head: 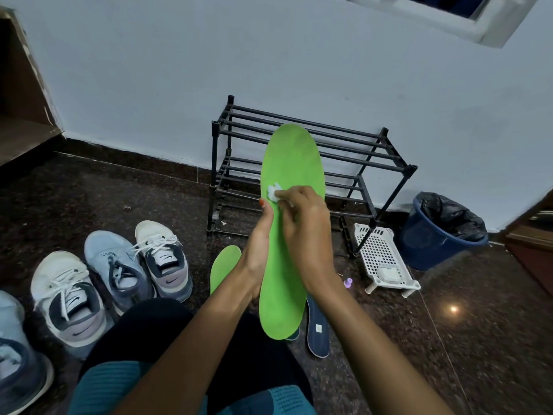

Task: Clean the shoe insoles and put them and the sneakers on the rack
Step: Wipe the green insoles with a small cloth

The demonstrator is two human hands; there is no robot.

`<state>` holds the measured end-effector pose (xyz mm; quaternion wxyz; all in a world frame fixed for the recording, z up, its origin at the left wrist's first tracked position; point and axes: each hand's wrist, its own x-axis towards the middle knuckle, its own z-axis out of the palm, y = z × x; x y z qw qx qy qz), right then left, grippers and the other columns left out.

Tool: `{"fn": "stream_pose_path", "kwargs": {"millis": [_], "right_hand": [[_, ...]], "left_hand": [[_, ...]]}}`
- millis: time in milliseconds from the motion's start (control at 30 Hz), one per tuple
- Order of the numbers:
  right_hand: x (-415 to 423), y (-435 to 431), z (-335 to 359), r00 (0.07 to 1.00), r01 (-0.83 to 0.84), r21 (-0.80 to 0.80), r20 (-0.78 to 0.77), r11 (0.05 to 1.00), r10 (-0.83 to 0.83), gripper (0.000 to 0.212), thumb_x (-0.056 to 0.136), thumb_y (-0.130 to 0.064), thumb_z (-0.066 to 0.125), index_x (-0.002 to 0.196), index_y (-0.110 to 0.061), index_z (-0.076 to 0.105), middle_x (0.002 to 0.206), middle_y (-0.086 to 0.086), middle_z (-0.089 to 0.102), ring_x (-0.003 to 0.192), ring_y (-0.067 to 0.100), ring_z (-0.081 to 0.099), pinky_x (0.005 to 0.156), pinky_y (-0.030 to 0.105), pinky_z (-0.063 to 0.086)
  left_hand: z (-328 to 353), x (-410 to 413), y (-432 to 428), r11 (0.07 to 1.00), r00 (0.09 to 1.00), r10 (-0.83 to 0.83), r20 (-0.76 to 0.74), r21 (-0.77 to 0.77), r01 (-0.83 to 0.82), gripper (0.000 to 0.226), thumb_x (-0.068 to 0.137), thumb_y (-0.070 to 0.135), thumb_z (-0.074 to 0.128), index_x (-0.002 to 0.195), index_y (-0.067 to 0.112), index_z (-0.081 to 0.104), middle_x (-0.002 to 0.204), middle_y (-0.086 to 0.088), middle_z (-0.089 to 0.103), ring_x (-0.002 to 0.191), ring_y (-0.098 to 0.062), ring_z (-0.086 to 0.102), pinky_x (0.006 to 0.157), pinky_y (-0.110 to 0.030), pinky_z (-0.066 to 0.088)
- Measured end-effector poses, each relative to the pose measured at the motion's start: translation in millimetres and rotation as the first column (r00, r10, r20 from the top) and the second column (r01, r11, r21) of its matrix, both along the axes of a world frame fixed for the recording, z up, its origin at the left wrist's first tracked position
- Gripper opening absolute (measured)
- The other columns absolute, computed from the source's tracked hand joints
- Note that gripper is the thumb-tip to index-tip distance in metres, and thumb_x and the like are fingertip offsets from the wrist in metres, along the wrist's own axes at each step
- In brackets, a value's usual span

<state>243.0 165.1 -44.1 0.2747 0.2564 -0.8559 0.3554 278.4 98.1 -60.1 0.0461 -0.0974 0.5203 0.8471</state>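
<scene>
Early yet: left hand [260, 250] grips long green foam insole [291, 157], right hand [305, 232] pinches white wad [273, 191] onto it; pale laced sneakers [161, 259], other insoles [223, 268] lie before black metal rack [386, 151].

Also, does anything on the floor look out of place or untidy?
Only small things. The pairs are mixed: a blue sneaker stands between one white sneaker and the other. A dark scrap and a white scrap lie loose on the floor near the rack. No damage shows.
</scene>
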Motion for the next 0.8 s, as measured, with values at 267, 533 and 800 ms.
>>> {"fn": "stream_pose_path", "kwargs": {"millis": [267,533,800], "right_hand": [[-35,9,18,0.998,0.069,-0.052,0.007,0.996,-0.069,0.017,0.086,0.0,0.056,0.098,0.001,0.068,0.09,0.008,0.056,0.083,0.03,0.056,0.071,0.028,0.041],[-10,6,8,0.999,-0.046,-0.001,0.015,0.999,0.046,0.016,0.084,-0.003,0.059,0.098,-0.001,0.068,0.092,0.009,0.058,0.083,0.027,0.054,0.071,0.03,0.043],[-32,11,18,1.0,0.004,-0.011,-0.007,1.0,-0.004,0.017,0.084,0.003,0.057,0.096,-0.001,0.068,0.09,0.013,0.058,0.082,0.031,0.056,0.072,0.034,0.046]], "left_hand": [[1,1,4,0.998,0.998,-0.052,-0.031,-0.042,0.051,0.083,0.079,0.078,0.035,0.14,0.022,0.041,0.143,-0.006,0.046,0.132,-0.021,0.043,0.112,-0.047,0.03],[5,3,6,0.972,0.988,-0.058,-0.144,-0.233,0.023,0.055,0.1,0.037,0.006,0.148,0.011,0.016,0.152,0.004,0.018,0.133,0.001,0.016,0.101,-0.007,0.015],[1,-1,9,0.946,0.985,-0.129,-0.115,-0.311,0.088,0.066,0.094,0.054,0.008,0.149,0.018,0.012,0.154,0.007,0.008,0.14,-0.005,0.008,0.114,-0.023,0.008]]}}
